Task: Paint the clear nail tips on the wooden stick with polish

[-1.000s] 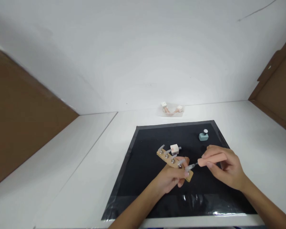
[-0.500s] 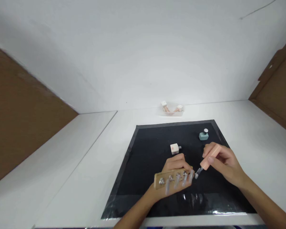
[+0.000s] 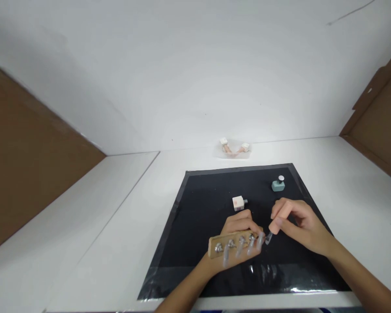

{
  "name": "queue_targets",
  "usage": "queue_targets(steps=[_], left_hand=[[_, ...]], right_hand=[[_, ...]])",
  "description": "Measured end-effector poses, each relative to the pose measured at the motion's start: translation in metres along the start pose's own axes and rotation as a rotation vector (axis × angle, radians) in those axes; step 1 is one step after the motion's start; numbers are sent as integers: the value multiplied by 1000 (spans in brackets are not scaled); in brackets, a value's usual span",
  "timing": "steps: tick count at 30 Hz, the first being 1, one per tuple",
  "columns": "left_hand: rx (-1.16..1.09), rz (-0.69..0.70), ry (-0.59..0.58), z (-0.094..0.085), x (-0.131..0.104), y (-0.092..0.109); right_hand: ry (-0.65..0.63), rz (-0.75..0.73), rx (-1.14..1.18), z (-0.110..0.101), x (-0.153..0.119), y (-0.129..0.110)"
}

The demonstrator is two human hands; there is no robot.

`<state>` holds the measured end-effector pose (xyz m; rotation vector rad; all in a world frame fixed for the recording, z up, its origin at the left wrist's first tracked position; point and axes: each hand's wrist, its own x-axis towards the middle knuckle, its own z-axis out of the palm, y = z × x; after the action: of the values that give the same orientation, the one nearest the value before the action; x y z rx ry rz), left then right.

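Against a black mat (image 3: 202, 195) show a tan strip (image 3: 237, 236) with silvery studs (image 3: 218, 248), a peach handle (image 3: 281, 217), a pink-marked white bottle (image 3: 238, 203) toward twelve o'clock and a teal bottle (image 3: 278, 186) toward one o'clock.

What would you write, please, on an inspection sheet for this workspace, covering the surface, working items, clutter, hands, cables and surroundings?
Surface: black mat on a white table; glossy near edge.
Working items: wooden strip with metal studs and clear tips; peach applicator, its far end close to the strip, contact unclear.
Clutter: white bottle and teal bottle on the mat; clear tray behind, holding white-and-peach items.
Hands: left hand holds the strip; right hand grips the applicator.
Cables: nothing seen.
Surroundings: white wall behind, with a thin dark line at upper right; brown panels on both sides.
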<state>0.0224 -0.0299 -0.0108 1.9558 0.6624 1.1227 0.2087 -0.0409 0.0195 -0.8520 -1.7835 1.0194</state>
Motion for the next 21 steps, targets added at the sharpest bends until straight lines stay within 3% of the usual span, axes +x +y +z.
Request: queue_targets(steps=[11,15,21], left_hand=[[29,22,43,0,1,6],[-32,-43,28,-2,-2,1],[37,-72,-22,0,0,-2]], right_hand=[[141,7,-79,-6,3,3],[184,-36,-37,-5,3,2],[63,-133,6,0,3,-3]])
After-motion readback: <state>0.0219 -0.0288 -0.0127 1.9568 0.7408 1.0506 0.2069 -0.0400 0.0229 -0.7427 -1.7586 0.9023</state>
